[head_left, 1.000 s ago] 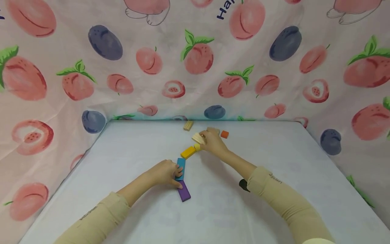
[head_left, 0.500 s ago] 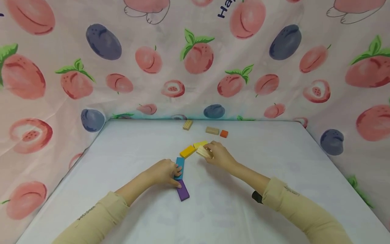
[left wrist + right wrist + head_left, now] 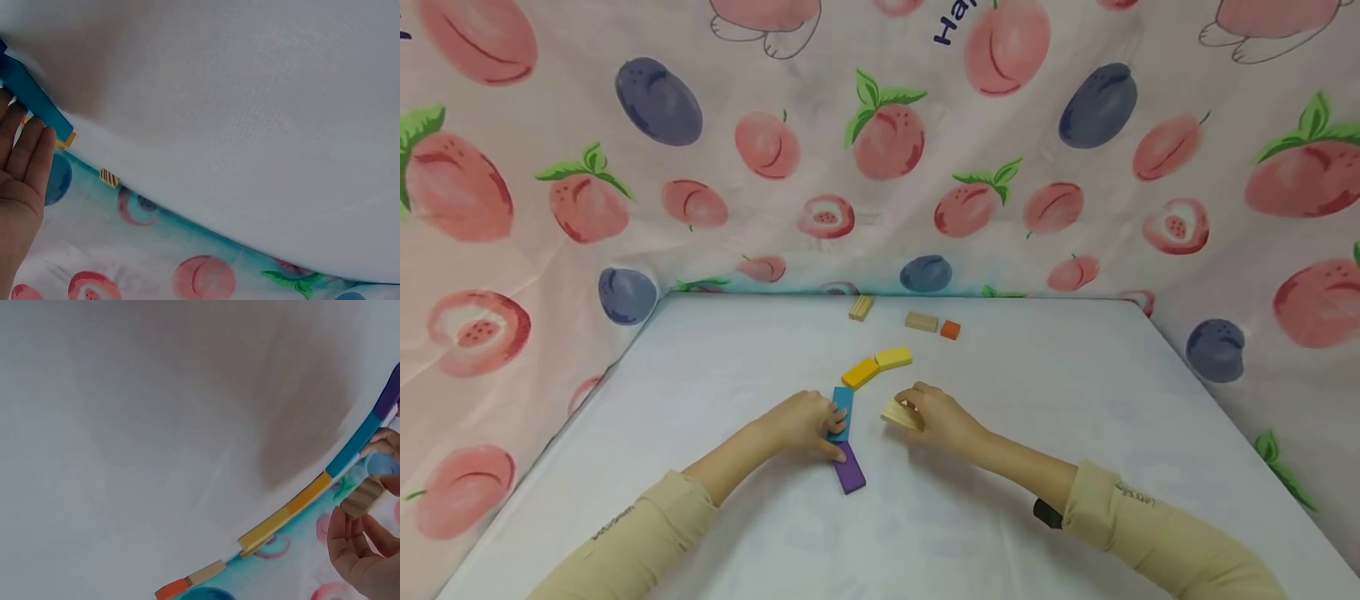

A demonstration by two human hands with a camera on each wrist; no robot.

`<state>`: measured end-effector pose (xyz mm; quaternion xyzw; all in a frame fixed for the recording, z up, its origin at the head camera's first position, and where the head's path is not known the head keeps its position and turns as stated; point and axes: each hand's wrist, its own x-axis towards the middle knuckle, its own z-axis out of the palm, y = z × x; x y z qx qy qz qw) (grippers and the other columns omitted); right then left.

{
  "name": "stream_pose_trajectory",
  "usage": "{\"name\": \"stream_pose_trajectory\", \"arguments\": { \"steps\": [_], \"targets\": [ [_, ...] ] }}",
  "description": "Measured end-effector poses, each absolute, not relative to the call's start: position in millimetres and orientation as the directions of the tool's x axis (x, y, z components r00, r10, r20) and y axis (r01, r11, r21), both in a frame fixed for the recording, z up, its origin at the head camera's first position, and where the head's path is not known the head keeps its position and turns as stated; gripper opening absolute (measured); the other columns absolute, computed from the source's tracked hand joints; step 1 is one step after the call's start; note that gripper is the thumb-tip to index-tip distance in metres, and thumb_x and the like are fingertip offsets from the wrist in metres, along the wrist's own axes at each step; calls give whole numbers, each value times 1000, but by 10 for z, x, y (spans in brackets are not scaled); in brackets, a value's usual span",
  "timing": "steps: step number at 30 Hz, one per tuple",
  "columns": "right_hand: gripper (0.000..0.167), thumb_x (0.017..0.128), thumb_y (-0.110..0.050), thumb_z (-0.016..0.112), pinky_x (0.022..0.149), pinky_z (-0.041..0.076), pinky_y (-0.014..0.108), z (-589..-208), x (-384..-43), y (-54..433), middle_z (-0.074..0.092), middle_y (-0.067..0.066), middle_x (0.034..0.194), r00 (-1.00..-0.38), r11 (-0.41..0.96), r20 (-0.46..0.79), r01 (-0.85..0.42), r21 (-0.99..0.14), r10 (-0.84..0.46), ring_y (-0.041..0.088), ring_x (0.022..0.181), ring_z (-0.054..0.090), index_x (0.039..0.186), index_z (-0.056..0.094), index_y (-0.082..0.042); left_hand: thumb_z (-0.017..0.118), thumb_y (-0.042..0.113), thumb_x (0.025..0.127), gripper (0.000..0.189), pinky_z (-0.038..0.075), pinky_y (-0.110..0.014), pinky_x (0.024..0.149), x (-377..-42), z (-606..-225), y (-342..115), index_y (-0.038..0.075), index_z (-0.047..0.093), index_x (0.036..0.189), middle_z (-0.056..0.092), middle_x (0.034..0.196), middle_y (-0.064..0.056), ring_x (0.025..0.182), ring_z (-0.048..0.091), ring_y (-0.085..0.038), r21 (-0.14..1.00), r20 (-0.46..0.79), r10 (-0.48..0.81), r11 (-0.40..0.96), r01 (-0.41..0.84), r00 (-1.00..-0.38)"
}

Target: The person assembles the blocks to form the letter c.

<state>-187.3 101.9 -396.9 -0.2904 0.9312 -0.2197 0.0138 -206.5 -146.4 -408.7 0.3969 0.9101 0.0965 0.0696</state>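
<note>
My right hand pinches a pale wooden block, held right of the blue block. The right wrist view shows the block's grained face between thumb and fingers. On the white table a yellow block, an orange-yellow block, a blue block and a purple block form a curved row. My left hand rests at the blue block's left side, its fingertips touching it and its thumb on the purple block. In the left wrist view those fingers look nearly straight.
Toward the table's back edge lie a striped wooden piece, a plain wooden block and a small orange block. A fruit-print cloth hangs behind the table. A dark object shows beside the right sleeve.
My right hand has drawn the wooden block back toward me from beside the yellow block, uncovering the yellow block and the plain wooden block. My left hand stays in place.
</note>
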Motion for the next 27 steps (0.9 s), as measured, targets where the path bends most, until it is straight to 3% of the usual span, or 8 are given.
{"name": "stream_pose_trajectory", "arguments": {
  "steps": [8, 16, 20, 23, 27],
  "targets": [
    [43, 74, -6, 77, 68, 49, 23, -4031, -1755, 1012, 61, 7, 95, -817, 731, 49, -539, -419, -574, 13, 77, 52, 114, 62, 0, 77, 46, 71, 45, 48, -21, 70, -2064, -4078, -1466, 10, 74, 97, 72, 102, -7, 84, 65, -18, 225, -48, 736, 667, 710, -676],
    [41, 75, -5, 76, 68, 51, 22, -4035, -1619, 997, 62, 8, 94, -787, 697, 47, -570, -435, -615, 14, 78, 55, 112, 63, 3, 77, 48, 70, 47, 38, -19, 63, -2044, -4035, -1453, 11, 74, 99, 73, 101, -5, 68, 51, -6, 216, -80, 712, 696, 685, -698],
    [40, 75, -6, 75, 69, 50, 21, -4060, -1587, 988, 62, 7, 94, -771, 679, 29, -577, -454, -636, 13, 79, 55, 112, 63, 2, 77, 48, 70, 47, 40, -20, 66, -2044, -4030, -1462, 11, 74, 99, 72, 104, -5, 75, 58, -11, 213, -84, 708, 700, 682, -701],
    [40, 75, -7, 76, 72, 51, 22, -4078, -1564, 992, 62, 5, 96, -762, 677, 3, -577, -456, -647, 13, 81, 55, 112, 63, 0, 76, 47, 71, 47, 49, -25, 76, -2047, -4050, -1471, 11, 73, 101, 71, 106, -5, 89, 65, -18, 211, -84, 713, 696, 687, -697],
    [39, 74, -6, 76, 70, 49, 21, -4075, -1513, 998, 61, 4, 94, -749, 675, -27, -581, -455, -662, 11, 79, 53, 111, 63, 0, 76, 47, 72, 47, 52, -32, 83, -2058, -4084, -1463, 10, 73, 101, 71, 106, -6, 94, 67, -22, 210, -65, 731, 676, 707, -679]
  ]
}}
